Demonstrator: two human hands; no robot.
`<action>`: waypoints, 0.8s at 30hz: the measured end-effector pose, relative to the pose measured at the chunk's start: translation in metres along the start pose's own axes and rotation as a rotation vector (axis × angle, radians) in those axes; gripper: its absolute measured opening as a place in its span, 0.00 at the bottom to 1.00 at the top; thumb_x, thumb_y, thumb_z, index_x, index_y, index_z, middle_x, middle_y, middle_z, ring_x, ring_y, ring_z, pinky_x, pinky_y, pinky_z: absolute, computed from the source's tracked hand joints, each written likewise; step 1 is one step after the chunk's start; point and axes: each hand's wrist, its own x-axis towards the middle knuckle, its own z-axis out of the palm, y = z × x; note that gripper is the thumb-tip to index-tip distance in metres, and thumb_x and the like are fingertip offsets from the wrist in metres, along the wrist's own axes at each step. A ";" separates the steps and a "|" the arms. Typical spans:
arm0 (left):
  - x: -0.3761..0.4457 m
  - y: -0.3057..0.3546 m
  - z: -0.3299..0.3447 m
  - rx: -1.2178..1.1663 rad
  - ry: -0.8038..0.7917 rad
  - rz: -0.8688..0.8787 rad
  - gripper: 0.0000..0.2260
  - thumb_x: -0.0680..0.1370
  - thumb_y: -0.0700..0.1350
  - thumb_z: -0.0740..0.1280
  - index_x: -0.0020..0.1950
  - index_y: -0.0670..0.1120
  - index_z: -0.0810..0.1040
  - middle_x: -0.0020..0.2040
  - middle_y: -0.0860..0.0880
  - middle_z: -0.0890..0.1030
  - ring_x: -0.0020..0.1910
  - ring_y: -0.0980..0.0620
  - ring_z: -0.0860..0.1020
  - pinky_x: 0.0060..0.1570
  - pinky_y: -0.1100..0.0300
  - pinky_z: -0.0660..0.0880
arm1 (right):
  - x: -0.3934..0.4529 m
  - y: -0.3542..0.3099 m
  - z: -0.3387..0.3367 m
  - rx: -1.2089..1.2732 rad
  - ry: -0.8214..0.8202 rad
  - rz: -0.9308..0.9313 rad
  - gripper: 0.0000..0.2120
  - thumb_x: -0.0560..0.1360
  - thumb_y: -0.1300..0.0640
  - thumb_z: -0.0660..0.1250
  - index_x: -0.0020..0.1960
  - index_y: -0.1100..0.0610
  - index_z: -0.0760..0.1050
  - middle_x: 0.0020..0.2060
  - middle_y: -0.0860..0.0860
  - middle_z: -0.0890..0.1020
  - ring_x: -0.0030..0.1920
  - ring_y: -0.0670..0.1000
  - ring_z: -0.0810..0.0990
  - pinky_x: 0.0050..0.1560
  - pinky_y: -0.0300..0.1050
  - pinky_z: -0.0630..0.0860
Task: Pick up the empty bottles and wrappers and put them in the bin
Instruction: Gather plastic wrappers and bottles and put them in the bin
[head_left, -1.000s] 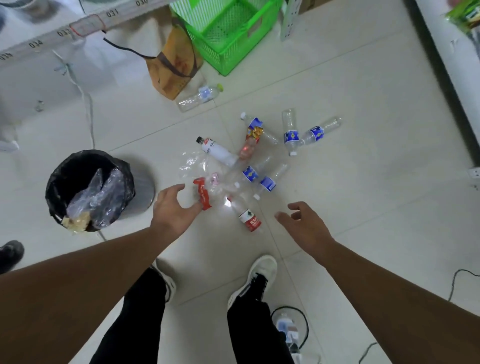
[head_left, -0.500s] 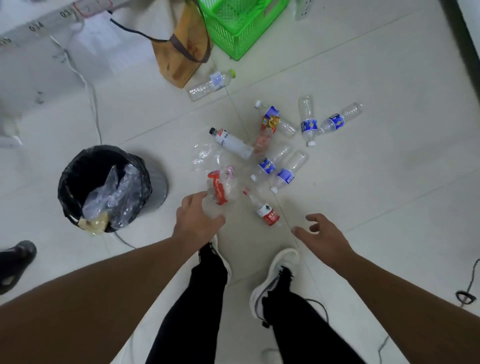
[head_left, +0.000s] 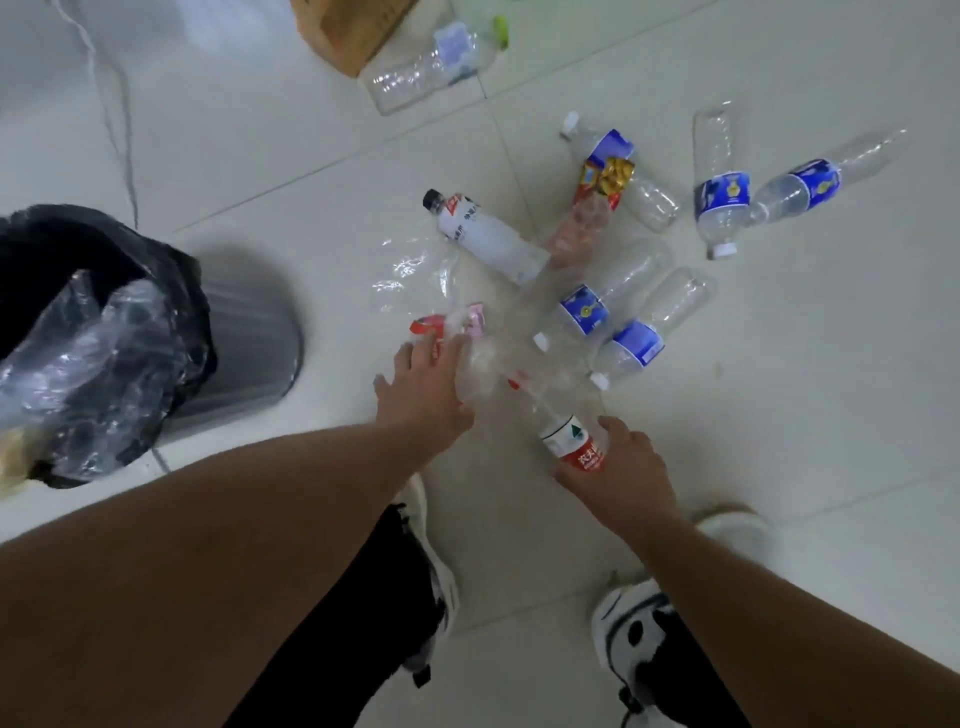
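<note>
On the pale tiled floor (head_left: 779, 415), near the person's feet, the left hand (head_left: 423, 397) spreads flat over a crumpled clear plastic wrapper (head_left: 480, 371), while the right hand (head_left: 618, 470) cups around a clear bottle with a red label (head_left: 571, 441). Both grasps look unfinished; next, closing fingers and carrying left to the black-lined grey bin (head_left: 249, 343).

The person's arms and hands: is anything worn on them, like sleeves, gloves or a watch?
Nothing shows on them. Both forearms are bare to the frame's edge, with no sleeve in view. The left hand and right hand have no gloves, and no watch, ring or band is visible at the wrists or fingers. There are no cables or markings.
</note>
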 end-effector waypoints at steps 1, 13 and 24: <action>0.020 -0.003 0.017 0.032 0.038 0.009 0.50 0.71 0.57 0.79 0.85 0.62 0.52 0.86 0.50 0.53 0.84 0.40 0.55 0.74 0.29 0.65 | 0.020 0.006 0.014 -0.037 0.026 -0.022 0.46 0.67 0.35 0.78 0.80 0.48 0.66 0.68 0.56 0.75 0.68 0.63 0.76 0.63 0.58 0.75; 0.012 -0.035 0.053 0.001 0.052 -0.092 0.24 0.76 0.54 0.71 0.70 0.50 0.72 0.64 0.46 0.74 0.63 0.41 0.71 0.53 0.46 0.74 | 0.042 0.038 0.021 -0.015 -0.079 -0.127 0.29 0.65 0.41 0.78 0.57 0.51 0.69 0.50 0.53 0.79 0.48 0.59 0.81 0.51 0.56 0.81; -0.128 -0.023 -0.103 -0.168 0.092 -0.205 0.28 0.69 0.52 0.73 0.69 0.52 0.76 0.71 0.48 0.69 0.69 0.40 0.68 0.62 0.43 0.74 | -0.089 -0.026 -0.123 0.230 -0.001 -0.072 0.28 0.63 0.44 0.80 0.56 0.52 0.72 0.48 0.56 0.81 0.38 0.53 0.84 0.22 0.34 0.74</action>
